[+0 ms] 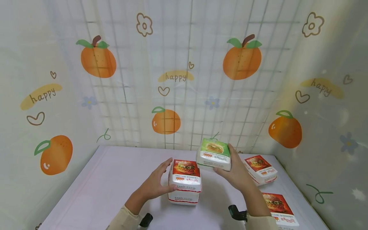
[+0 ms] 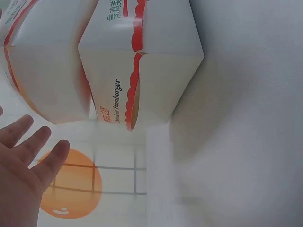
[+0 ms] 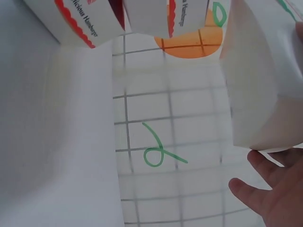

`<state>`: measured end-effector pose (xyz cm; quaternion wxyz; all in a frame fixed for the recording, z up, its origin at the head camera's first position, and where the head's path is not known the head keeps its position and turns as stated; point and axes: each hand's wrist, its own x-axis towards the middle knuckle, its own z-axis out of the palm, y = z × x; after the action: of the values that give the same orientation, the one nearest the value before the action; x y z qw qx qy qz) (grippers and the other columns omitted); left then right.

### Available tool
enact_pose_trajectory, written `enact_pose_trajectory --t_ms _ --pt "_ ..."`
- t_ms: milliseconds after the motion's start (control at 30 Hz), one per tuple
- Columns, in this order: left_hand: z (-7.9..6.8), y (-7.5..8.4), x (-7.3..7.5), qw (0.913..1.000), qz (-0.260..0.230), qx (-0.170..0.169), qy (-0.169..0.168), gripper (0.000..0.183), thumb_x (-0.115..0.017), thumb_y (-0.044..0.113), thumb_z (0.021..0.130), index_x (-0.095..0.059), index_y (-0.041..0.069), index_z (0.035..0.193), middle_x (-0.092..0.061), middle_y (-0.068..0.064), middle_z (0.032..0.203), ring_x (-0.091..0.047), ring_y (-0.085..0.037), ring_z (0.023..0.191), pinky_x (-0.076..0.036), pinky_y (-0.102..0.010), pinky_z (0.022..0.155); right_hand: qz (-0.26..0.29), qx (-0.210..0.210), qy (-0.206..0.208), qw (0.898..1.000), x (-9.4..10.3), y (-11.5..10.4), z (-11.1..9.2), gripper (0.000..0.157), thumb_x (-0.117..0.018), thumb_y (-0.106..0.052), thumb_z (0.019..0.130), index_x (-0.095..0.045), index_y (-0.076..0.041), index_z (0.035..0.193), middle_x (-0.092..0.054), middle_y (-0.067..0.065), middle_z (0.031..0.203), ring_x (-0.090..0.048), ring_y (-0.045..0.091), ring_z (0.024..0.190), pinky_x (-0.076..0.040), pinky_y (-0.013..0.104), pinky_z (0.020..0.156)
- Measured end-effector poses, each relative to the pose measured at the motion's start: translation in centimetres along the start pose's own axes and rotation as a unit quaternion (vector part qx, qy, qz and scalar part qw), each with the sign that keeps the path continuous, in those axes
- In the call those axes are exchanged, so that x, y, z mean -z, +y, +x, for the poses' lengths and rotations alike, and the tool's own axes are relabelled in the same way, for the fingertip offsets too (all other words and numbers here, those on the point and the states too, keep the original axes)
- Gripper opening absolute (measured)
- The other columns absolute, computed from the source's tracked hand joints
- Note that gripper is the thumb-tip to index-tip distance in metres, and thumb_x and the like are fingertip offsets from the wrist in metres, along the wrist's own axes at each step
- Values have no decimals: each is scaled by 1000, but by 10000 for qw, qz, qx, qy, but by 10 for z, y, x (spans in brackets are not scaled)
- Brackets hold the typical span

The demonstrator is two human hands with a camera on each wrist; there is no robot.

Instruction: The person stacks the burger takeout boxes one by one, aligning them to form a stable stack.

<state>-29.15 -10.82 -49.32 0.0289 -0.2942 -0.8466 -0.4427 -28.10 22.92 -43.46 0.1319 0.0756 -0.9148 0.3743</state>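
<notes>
And here's the green-topped burger box [image 1: 213,153], up in the air just to the right of the stack [image 1: 186,183] and a little above it, gripped by the right hand [image 1: 237,171], thumb low on the near side. It's tilted, this box, and there's the danger! One hand carries it all: if that grip slackens, it could slip and drop beside the stack. Squeeze too hard and thin-looking card could buckle.

Over to the stack itself, two boxes high. If the green-topped box swings in low, its corner could clip the upper box and shove it askew. And look at the lower box [image 2: 125,85]: its scalloped seam gapes slightly, so weight on top might make it sag. The left hand [image 1: 156,182] is at the stack's left side, fingers spread, gripping nothing; whether the thumb touches, I can't tell. A nudge there could tip the pair.

Now the lettering! "Delicious Hamburger" reads clearly on the lower box's side; the Chinese print on the lids is too small to make out, and I can pick out no sure brand. Right of the stack, two more red-topped boxes [image 1: 261,169] sit on the desk [image 1: 120,179]. Behind the stack, the orange-print curtain [image 1: 138,51] says "happy", again and again.
</notes>
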Motion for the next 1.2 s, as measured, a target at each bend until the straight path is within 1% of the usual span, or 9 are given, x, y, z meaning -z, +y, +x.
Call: enact_pose_trajectory --t_ms 167,267,400,567,700,867,1000,1200 --pt "-1 1 1 10000 7 5 4 96 -72 60 78 -16 41 154 -25 8 156 -31 -22 139 -37 -54 104 -19 68 -77 9999 -3 -8 1 116 -75 -55 78 1 -18 157 -23 17 156 -31 42 135 -32 70 97" --pt "-2 2 1 10000 -8 -31 16 96 -72 59 79 -16 39 154 -27 5 156 -32 -22 138 -37 -55 103 16 97 -167 9998 -6 -14 3 116 -74 -57 78 2 -20 157 -22 15 157 -30 41 136 -32 70 97" --pt "-2 5 2 9999 -52 -97 114 94 -72 58 79 -18 39 154 -31 1 155 -37 -24 135 -39 -58 101 43 238 -241 9994 -11 -20 5 115 -74 -57 77 0 -21 157 -21 12 157 -31 38 136 -32 68 99" --pt "-1 8 4 9999 21 -23 163 93 -71 61 79 -19 42 153 -31 7 154 -38 -23 134 -39 -57 100 -39 418 -206 9989 -19 -26 5 114 -74 -58 77 -3 -20 158 -23 12 157 -35 37 135 -34 67 99" --pt "-1 9 3 9998 111 59 160 94 -70 62 78 -17 44 153 -32 8 154 -39 -23 134 -40 -55 100 -3 419 -238 9988 -24 -32 5 113 -74 -58 77 -4 -20 158 -23 11 157 -35 37 135 -34 67 98" --pt "-1 8 3 9995 171 76 237 95 -70 62 79 -14 42 154 -35 5 153 -41 -23 132 -40 -54 100 34 355 -355 9987 -28 -40 3 114 -73 -61 76 -6 -21 158 -23 10 157 -34 36 135 -35 66 98" --pt "-1 8 3 9993 157 57 329 96 -70 62 79 -13 42 154 -37 3 153 -42 -22 132 -40 -54 101 45 399 -361 9985 -30 -46 1 113 -73 -62 75 -8 -21 158 -23 9 158 -33 36 136 -35 65 99" --pt "0 11 3 9990 122 -137 402 96 -69 59 81 -12 39 155 -38 -3 153 -41 -23 133 -39 -53 102 142 574 -400 9974 -34 -52 -2 111 -75 -59 75 -11 -21 157 -26 8 156 -37 33 134 -37 64 98"
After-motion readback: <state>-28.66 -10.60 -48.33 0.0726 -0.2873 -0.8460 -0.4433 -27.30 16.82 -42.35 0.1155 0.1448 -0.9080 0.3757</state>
